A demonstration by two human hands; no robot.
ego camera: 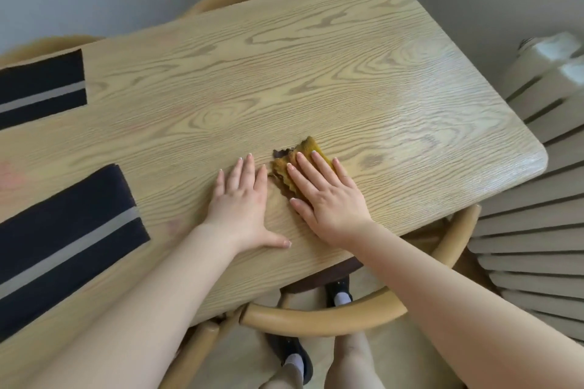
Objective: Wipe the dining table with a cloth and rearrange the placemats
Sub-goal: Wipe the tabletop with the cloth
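on grainy wood table (pixel 347 50), crumpled mustard cloth (pixel 305 155)

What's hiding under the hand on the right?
A folded yellow cloth lies under the right hand, pressed flat on the wooden table. Its wavy edges poke out past the fingers. The hand covers the rest of the cloth, so that part cannot be seen.

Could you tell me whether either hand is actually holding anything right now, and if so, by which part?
Nothing is gripped. The right hand presses flat on the yellow cloth; the left hand rests flat on the bare table.
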